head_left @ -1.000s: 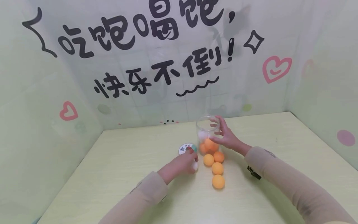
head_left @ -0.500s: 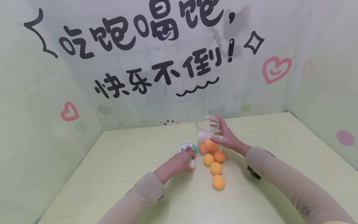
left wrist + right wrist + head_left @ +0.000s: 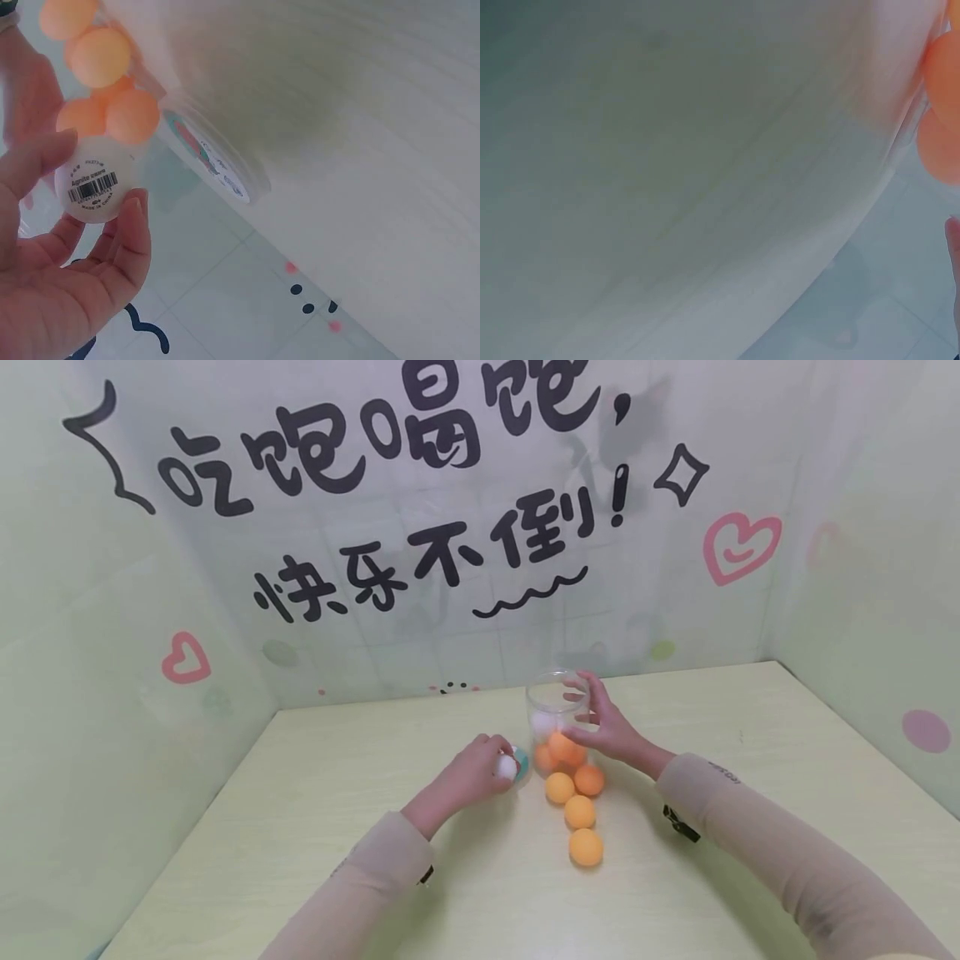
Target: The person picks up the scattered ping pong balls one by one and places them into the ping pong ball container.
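Note:
In the head view my left hand (image 3: 474,770) pinches a white ping-pong ball (image 3: 506,767) just left of a clear plastic jar (image 3: 534,706). The left wrist view shows a barcode printed on this ball (image 3: 96,180), held between thumb and fingertips. My right hand (image 3: 606,727) grips the jar from the right, its thumb in front and its fingers round the far side near the rim. Inside the upright jar lie a white ball (image 3: 544,725) and several orange ping-pong balls (image 3: 561,747). The right wrist view catches only a fingertip (image 3: 953,232) and part of the orange balls (image 3: 943,79).
Several loose orange balls (image 3: 580,812) line the table (image 3: 660,893) in front of the jar. A round lid-like disc (image 3: 214,154) with a printed label lies left of the jar, partly behind my left hand. A wall (image 3: 420,643) with black lettering stands behind the table.
My left hand has drawn back and up with the white ball, which was low near the table. Some loose orange balls have shifted slightly. The right hand stays on the jar.

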`<state>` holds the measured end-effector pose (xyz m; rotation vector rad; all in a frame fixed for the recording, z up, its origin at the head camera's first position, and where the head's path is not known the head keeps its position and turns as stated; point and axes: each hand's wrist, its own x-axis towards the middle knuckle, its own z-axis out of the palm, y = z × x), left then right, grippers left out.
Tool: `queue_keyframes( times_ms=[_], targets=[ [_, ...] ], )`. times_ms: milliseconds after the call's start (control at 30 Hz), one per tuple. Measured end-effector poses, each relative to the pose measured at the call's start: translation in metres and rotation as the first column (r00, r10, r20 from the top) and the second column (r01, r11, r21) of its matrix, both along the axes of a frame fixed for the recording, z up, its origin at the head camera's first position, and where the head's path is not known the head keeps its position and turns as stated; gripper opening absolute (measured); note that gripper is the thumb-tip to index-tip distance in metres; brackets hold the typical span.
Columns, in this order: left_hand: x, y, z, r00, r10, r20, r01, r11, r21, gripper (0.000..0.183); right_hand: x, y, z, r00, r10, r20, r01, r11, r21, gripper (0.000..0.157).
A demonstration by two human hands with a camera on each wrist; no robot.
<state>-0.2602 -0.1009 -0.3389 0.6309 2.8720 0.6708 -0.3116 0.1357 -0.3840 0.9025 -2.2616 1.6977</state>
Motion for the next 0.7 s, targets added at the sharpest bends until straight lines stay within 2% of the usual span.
queue_keyframes(
  times_ms=[267,500,700],
  targets=[
    [-0.006,-0.001,0.015,0.991,0.123,0.043,-0.127,0.986,0.109,0.038,-0.001,-0.002,-0.001,1.0,0.005,0.008,-0.005,1.0,-0.002,0.08],
    [-0.009,-0.001,0.026,0.988,0.152,-0.004,-0.149,0.975,0.168,0.04,-0.001,0.0,-0.002,1.0,-0.002,0.015,0.002,1.0,0.007,0.08],
    [-0.011,0.0,0.035,0.983,0.176,-0.046,-0.159,0.954,0.254,0.04,0.0,0.0,-0.002,0.999,0.012,0.031,-0.012,1.0,0.001,0.08]
  ],
)
